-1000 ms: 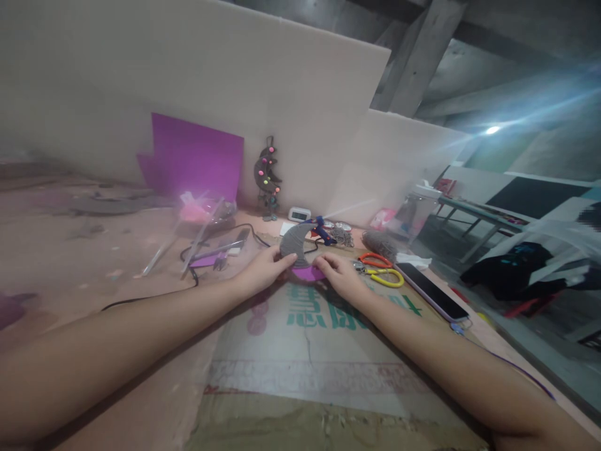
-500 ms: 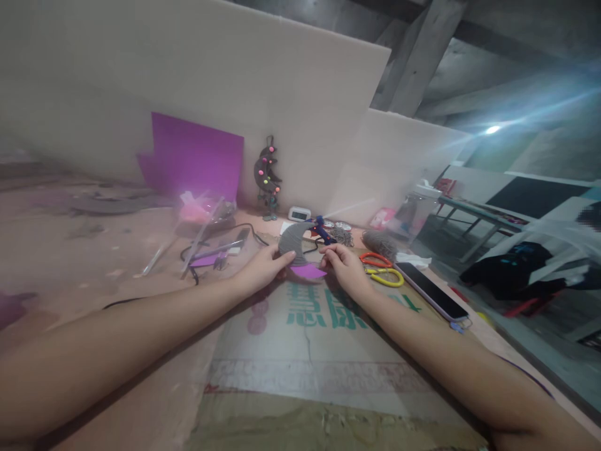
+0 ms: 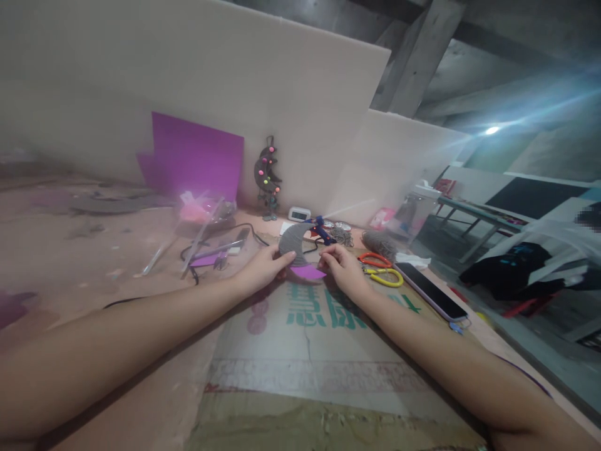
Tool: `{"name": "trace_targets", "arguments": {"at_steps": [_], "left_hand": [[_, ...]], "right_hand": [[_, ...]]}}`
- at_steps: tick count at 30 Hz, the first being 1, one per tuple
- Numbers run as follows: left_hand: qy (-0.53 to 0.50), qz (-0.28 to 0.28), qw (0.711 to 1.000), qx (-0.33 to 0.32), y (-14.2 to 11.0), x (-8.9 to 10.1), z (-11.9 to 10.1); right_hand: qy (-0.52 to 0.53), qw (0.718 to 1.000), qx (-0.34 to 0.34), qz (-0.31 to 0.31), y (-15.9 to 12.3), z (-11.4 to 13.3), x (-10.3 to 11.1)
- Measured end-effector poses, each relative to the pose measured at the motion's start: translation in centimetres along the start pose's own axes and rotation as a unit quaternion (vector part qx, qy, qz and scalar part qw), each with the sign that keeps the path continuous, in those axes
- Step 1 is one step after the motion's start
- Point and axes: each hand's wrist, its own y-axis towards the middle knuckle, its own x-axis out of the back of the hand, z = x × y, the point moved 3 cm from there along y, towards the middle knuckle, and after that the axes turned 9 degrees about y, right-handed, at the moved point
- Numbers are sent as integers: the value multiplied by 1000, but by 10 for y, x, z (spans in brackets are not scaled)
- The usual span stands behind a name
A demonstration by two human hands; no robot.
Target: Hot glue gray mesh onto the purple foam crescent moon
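A crescent moon shape (image 3: 292,246), mostly wound with grey yarn, has a bare purple lower tip (image 3: 308,272). My left hand (image 3: 267,266) grips its left edge between thumb and fingers. Just right of the purple tip, my right hand (image 3: 344,268) is closed in a pinch; whatever lies in its fingertips is too fine to make out. Beneath both hands lies a flattened cardboard sheet (image 3: 300,344) with green and red print. Behind the crescent sits a blue glue gun (image 3: 322,232).
Orange-handled and yellow-handled tools (image 3: 387,277), a phone (image 3: 429,291) and a grey yarn roll (image 3: 378,243) lie to the right. At the back are a decorated moon hanging (image 3: 267,175), a small clock (image 3: 298,214) and a purple sheet (image 3: 197,156). Clear sticks (image 3: 201,241) lie left.
My right hand has shifted very slightly beside the crescent's tip. My left hand and the crescent stay in the same place.
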Motion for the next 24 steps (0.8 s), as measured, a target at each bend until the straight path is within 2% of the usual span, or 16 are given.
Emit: {"name": "trace_targets", "arguments": {"at_steps": [8, 15, 24], "left_hand": [[8, -3, 1000, 3, 0, 0, -2], [12, 1, 1000, -2, 1, 0, -2], [24, -2, 1000, -3, 0, 1, -4]], "right_hand": [[-86, 994, 50, -36, 5, -4, 6], [-129, 989, 63, -29, 2, 0, 4], [-131, 986, 100, -15, 0, 4, 3]]}}
